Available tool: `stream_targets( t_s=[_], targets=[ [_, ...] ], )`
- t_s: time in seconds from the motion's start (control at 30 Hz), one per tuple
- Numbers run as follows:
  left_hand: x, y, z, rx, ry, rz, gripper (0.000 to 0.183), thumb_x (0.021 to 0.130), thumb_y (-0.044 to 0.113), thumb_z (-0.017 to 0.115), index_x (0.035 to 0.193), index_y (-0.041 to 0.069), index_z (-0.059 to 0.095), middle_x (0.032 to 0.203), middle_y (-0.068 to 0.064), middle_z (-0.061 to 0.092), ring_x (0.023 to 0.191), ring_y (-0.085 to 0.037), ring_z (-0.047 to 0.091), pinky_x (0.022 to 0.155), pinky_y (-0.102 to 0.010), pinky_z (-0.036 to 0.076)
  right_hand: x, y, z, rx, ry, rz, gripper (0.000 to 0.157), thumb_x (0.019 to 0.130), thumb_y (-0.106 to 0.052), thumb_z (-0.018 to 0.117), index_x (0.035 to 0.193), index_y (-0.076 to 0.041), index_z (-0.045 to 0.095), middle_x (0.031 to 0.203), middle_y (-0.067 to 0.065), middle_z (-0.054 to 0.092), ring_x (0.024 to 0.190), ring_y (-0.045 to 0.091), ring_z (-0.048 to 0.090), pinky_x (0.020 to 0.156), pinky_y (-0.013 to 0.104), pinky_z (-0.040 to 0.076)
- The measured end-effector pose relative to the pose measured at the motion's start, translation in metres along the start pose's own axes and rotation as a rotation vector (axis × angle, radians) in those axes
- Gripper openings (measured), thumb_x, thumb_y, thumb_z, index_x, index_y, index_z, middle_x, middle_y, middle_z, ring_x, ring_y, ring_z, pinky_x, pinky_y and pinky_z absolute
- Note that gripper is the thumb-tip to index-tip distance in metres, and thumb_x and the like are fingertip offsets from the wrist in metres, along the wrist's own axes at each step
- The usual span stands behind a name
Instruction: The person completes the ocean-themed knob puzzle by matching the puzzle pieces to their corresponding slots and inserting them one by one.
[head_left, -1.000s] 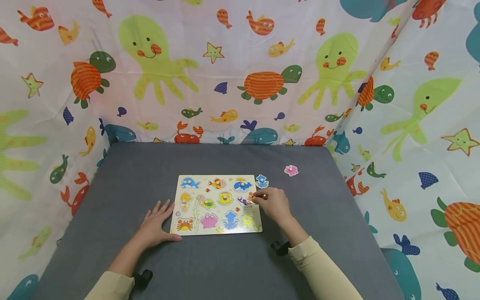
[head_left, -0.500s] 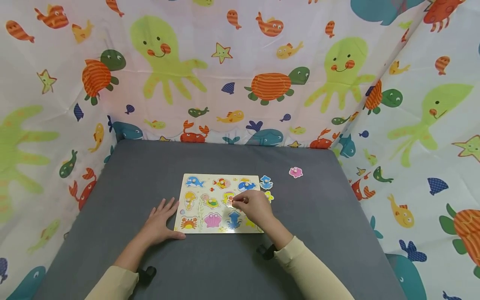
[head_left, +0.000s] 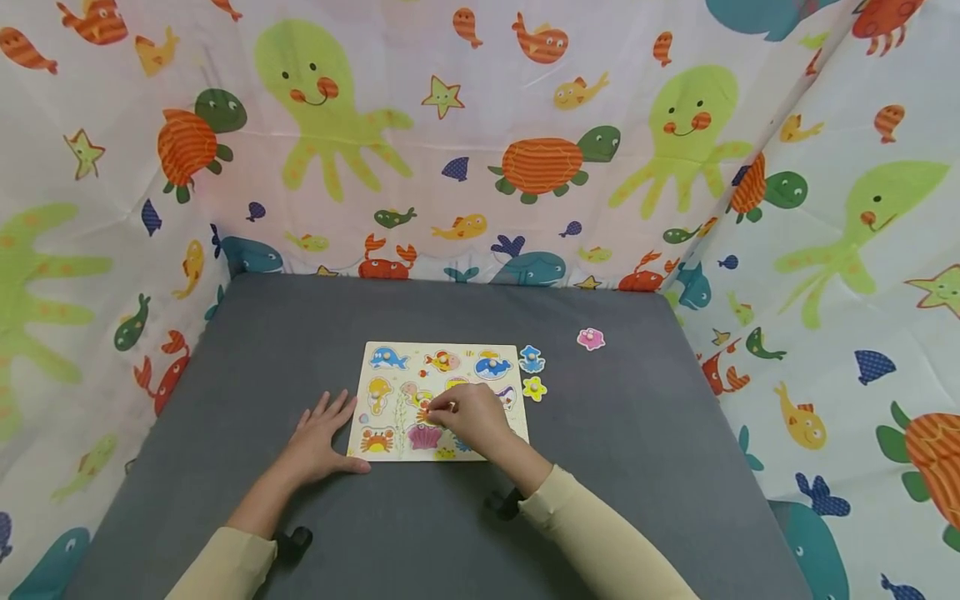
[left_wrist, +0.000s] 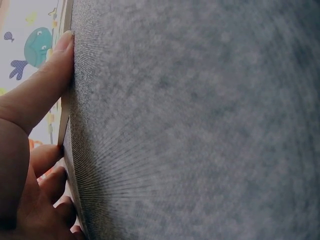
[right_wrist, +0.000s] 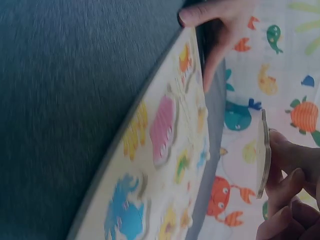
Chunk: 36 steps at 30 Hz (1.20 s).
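Note:
A cream wooden puzzle board (head_left: 417, 351) with sea-animal pictures lies on the grey table. My left hand (head_left: 318, 442) rests spread at its left edge; in the left wrist view the thumb (left_wrist: 52, 70) touches the board's side. My right hand (head_left: 480, 421) pinches a small orange puzzle piece (head_left: 423, 411) above the middle of the board, over the pink shell picture (head_left: 424, 437). Seen edge-on in the right wrist view, the piece (right_wrist: 263, 155) is held upright, apart from the board. The hand hides part of the octopus and squid pictures. An orange crab picture (head_left: 377, 440) shows at the lower left.
Right of the board lie a blue squid piece (head_left: 532, 359) and a yellow star piece (head_left: 534, 388). A pink shell piece (head_left: 591, 338) lies farther back. Cloth printed with sea animals (head_left: 543, 167) surrounds the table (head_left: 637, 433) at the back and sides.
My right hand has carried the orange piece leftward from the board's right edge to over its middle, uncovering the yellow star piece. The left hand stays at the left edge.

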<state>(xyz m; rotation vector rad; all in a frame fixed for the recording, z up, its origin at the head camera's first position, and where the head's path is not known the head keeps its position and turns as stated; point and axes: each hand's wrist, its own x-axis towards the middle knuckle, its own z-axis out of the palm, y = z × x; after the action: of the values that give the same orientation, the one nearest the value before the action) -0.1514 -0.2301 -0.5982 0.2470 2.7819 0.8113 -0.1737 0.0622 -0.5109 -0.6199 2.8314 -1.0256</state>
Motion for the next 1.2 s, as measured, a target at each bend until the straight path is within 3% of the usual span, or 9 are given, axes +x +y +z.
stream_targets(
  t_s=[0.3, 0.5, 0.77, 1.2],
  targets=[
    [-0.001, -0.005, 0.002, -0.007, -0.008, 0.0, 0.132, 0.059, 0.07, 0.086, 0.16, 0.01, 0.027, 0.168, -0.018, 0.017, 0.155, -0.045, 0.003, 0.121, -0.068, 0.004, 0.011, -0.013, 0.031, -0.015, -0.066, -0.025, 0.011, 0.086, -0.03, 0.082, 0.094, -0.023, 0.083, 0.085, -0.014, 0.076, 0.063, 0.0, 0.053, 0.054, 0.018, 0.042],
    [0.001, -0.004, 0.001, -0.003, 0.004, 0.002, 0.13, 0.059, 0.068, 0.087, 0.16, 0.009, 0.029, 0.168, -0.019, 0.019, 0.155, -0.045, 0.004, 0.12, -0.068, 0.005, 0.02, -0.022, 0.05, -0.033, -0.095, -0.042, 0.01, 0.087, -0.03, 0.081, 0.093, -0.023, 0.083, 0.08, -0.015, 0.075, 0.052, -0.006, 0.053, 0.05, 0.016, 0.041],
    [0.001, -0.001, -0.003, 0.008, -0.003, 0.003, 0.127, 0.061, 0.066, 0.087, 0.159, 0.009, 0.03, 0.168, -0.018, 0.019, 0.155, -0.045, 0.005, 0.12, -0.068, 0.006, 0.028, -0.025, 0.071, -0.072, -0.125, -0.035, 0.009, 0.088, -0.032, 0.08, 0.093, -0.025, 0.083, 0.084, -0.017, 0.076, 0.068, -0.004, 0.055, 0.059, 0.015, 0.042],
    [-0.001, -0.001, -0.007, -0.025, -0.025, -0.022, 0.128, 0.06, 0.066, 0.088, 0.16, 0.01, 0.03, 0.168, -0.018, 0.019, 0.155, -0.044, 0.002, 0.122, -0.067, 0.003, 0.036, -0.027, 0.098, -0.098, -0.166, -0.044, 0.006, 0.085, -0.028, 0.082, 0.09, -0.024, 0.083, 0.082, -0.017, 0.076, 0.072, -0.007, 0.06, 0.06, 0.014, 0.045]
  ],
)
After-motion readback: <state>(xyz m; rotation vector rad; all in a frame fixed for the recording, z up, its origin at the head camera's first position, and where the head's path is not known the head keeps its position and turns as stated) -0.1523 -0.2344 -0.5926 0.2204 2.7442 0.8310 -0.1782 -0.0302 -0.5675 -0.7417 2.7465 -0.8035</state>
